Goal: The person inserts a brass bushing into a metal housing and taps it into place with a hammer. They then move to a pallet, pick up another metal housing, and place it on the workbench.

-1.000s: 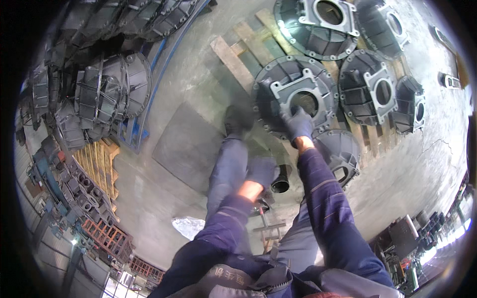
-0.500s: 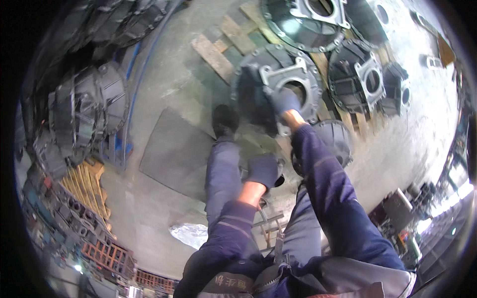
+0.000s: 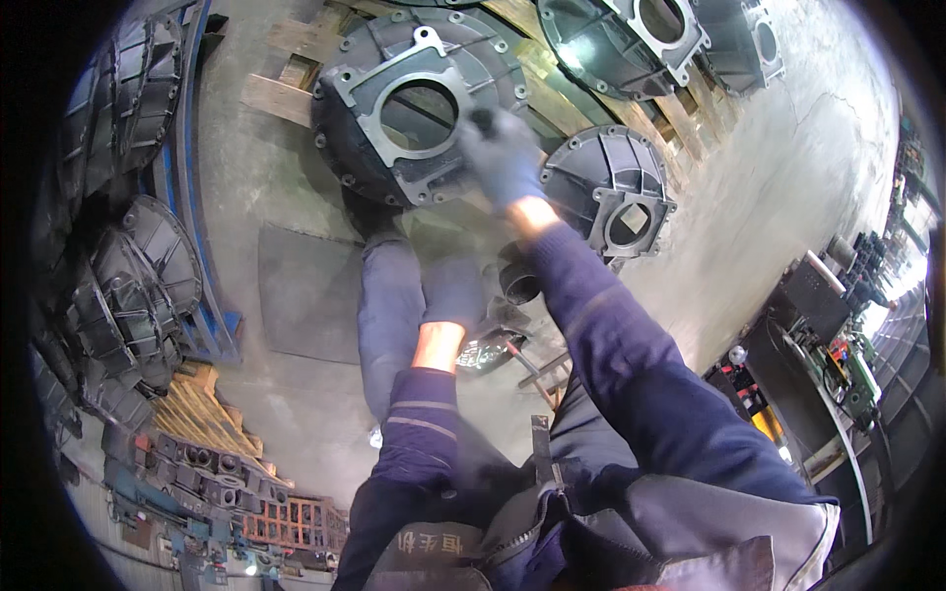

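Housing: big dark cast metal housing, round like a bell, with a squarish flange and a large round hole in the middle. It's sat on a wooden pallet near the top of the view, pretty much straight ahead of the person.

Right hand: right hand in a dark glove is stretched out and laid on the lower right corner of that flange, right beside the hole. Fingers are curled over the edge, so it looks closed on the flange, though the glove is a bit blurred and the exact grip can't be made out.

Left hand: left hand, also gloved, is kept low by the knee, well apart from the housing. It's seen from the back, so whether it's open or closed around anything can't be told.

Second housing: a smaller housing of the same kind is lying on the concrete floor just right of the right wrist, square opening facing up.

More housings: a few more are lined up on the pallet planks along the top right.

Left side: a row of similar castings is stood on edge against a blue rack.

Floor mat: a flat grey sheet is lying left of the leg.

Clothes: dark blue work sleeves and trousers, all pretty dusty.
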The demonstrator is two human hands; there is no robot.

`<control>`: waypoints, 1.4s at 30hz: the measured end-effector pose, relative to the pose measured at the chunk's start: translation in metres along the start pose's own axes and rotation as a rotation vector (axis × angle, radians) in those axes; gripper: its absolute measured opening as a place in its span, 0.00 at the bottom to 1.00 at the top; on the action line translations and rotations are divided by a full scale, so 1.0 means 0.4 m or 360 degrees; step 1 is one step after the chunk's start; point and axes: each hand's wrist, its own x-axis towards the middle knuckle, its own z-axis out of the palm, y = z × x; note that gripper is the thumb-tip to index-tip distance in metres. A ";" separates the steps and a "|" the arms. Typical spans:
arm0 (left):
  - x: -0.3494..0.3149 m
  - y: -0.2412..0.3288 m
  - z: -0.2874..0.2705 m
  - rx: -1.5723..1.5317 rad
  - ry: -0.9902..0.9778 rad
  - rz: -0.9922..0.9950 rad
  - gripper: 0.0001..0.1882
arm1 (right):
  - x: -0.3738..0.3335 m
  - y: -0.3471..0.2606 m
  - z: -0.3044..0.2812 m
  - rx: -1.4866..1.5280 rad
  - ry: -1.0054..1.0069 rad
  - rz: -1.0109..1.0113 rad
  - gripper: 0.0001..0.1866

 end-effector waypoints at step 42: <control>0.048 0.092 0.100 0.0029 0.0030 0.0068 0.16 | -0.224 0.535 -0.136 -0.0242 -0.0092 0.1261 0.38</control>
